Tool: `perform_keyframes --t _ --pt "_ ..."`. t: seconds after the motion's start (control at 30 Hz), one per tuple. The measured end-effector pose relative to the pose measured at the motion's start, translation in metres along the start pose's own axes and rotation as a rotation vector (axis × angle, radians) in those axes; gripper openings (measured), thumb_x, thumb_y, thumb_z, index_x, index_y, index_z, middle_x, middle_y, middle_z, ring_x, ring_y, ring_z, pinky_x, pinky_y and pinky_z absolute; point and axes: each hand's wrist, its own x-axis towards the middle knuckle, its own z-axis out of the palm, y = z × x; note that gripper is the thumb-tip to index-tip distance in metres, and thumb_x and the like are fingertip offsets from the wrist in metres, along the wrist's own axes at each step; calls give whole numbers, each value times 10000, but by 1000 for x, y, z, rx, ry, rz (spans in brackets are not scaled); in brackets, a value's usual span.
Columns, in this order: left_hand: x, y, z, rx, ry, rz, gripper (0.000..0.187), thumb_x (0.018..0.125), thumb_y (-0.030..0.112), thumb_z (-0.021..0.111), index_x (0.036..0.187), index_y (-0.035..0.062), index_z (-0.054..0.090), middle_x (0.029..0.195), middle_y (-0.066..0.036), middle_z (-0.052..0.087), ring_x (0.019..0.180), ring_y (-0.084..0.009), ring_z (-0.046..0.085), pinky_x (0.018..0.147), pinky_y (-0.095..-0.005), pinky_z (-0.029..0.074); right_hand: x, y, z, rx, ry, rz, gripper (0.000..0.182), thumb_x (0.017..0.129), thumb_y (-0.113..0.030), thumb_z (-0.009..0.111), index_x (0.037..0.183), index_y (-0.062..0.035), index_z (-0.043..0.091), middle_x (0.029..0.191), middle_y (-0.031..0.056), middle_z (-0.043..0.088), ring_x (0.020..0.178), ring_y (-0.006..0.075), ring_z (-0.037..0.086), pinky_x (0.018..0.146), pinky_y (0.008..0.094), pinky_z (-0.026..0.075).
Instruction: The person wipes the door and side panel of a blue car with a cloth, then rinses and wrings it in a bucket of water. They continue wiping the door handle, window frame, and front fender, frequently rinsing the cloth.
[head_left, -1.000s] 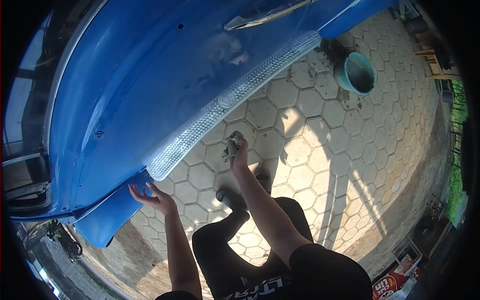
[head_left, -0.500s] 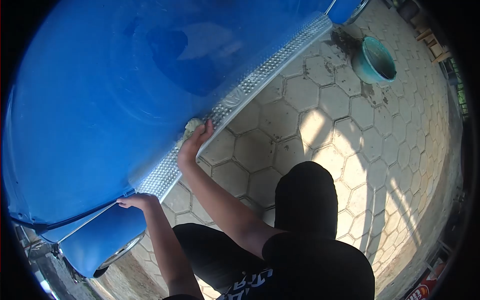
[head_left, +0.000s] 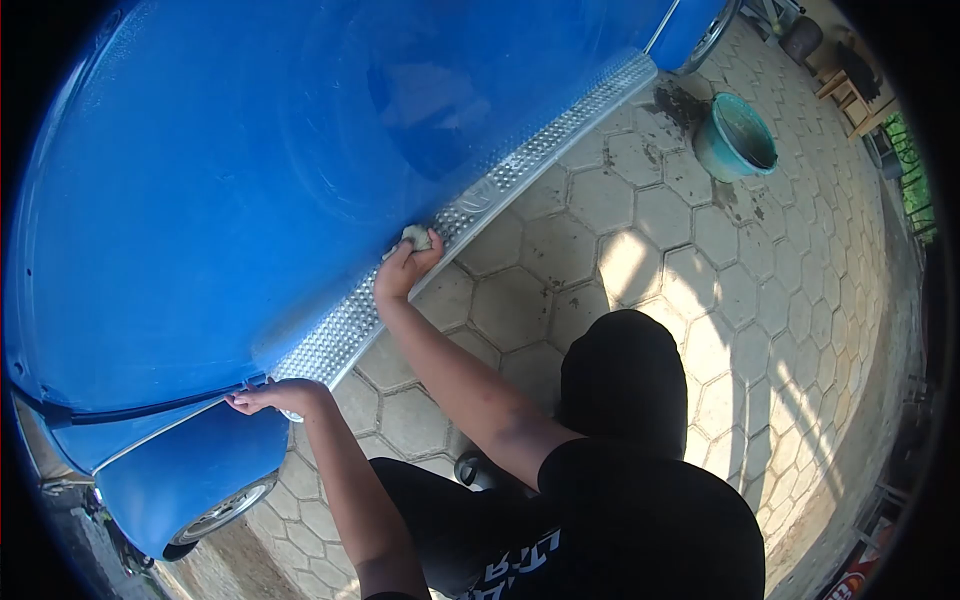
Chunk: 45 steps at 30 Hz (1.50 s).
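A pale, wet-looking cloth or sponge (head_left: 416, 237) is in my right hand (head_left: 405, 268), its fingers wrapped round it, on the studded metal running board (head_left: 335, 338) of a blue car (head_left: 220, 200). My left hand (head_left: 262, 397) is at the lower left end of the board, by the bottom edge of the blue body panel. Its fingers are partly spread, and nothing shows in them.
A teal bucket (head_left: 735, 140) stands on the hexagonal paving (head_left: 600, 195) at the upper right, beside a wet patch. One car wheel (head_left: 225, 510) is at the lower left, another at the top right. A wooden stool (head_left: 845, 100) stands farther back.
My right hand has moved slightly up and to the right along the running board with the cloth or sponge. The fingers of my left hand look more spread. The view has shifted a little.
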Motion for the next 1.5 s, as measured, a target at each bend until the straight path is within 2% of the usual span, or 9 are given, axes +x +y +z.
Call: perform_keyframes --t 0.2,0.47,0.67,0.97,1.0,1.13,1.33,1.43,1.5 --pt "-5 9 -6 8 -25 7 718 1059 656 225 1492 95 341 1534 -143 326 1351 -291 407 1129 -493 365 152 -78 -7 97 135 -23 431 1034 -60 440 1431 27 294 1393 310 322 1167 440 515 1008 485 480" --pt "-15 44 -1 -52 -155 -6 746 1047 690 165 1487 127 378 1563 -121 336 1418 -299 360 1124 -527 347 36 49 -11 -127 -160 -103 410 944 -10 466 1327 84 357 1292 286 410 1154 410 504 1034 489 415" --pt "-17 47 3 -128 -220 -20 699 1076 620 116 1470 128 417 1571 -109 349 1432 -296 352 1137 -543 327 151 -77 -14 322 68 72 380 976 12 462 1335 58 345 1306 298 394 1183 417 481 1020 489 417" --pt "-13 35 0 -157 -235 -15 758 1052 682 140 1436 105 447 1496 -93 423 1396 -273 382 1127 -541 335 -7 26 -20 -31 -371 20 427 941 -21 482 1339 51 346 1283 267 423 1181 369 495 1030 448 414" --pt "-9 35 0 -172 -237 -38 758 1052 683 139 1429 105 454 1486 -93 431 1394 -269 386 1126 -539 336 17 40 -8 -114 -210 -74 398 956 -26 474 1326 50 352 1249 252 448 1119 327 527 1008 438 426" --pt "7 28 -8 -159 -206 -36 773 1047 691 121 1379 103 497 1431 -93 493 1343 -265 446 1084 -518 382 118 -87 -19 295 -106 -152 363 1004 -16 445 1340 37 316 1273 248 403 1094 329 524 962 435 468" --pt "15 36 -8 -210 -138 -124 797 1036 709 111 1373 85 475 1446 -112 474 1366 -272 431 1066 -508 390 -22 -10 10 -78 -126 -363 357 987 -18 451 1316 27 321 1328 247 333 1126 384 495 1025 442 412" --pt "20 37 -8 -258 -109 -129 825 1023 731 98 1379 85 466 1446 -112 481 1351 -270 444 1068 -514 373 -133 73 -19 -153 -655 -179 371 971 14 456 1321 11 335 1259 215 422 1132 307 505 1042 412 394" --pt "31 38 -12 -266 -75 -166 842 1021 730 87 1385 75 470 1439 -115 483 1303 -269 475 1051 -506 390 -119 56 -14 -27 -573 52 373 980 2 456 1332 4 331 1251 203 445 1125 290 517 1039 406 402"
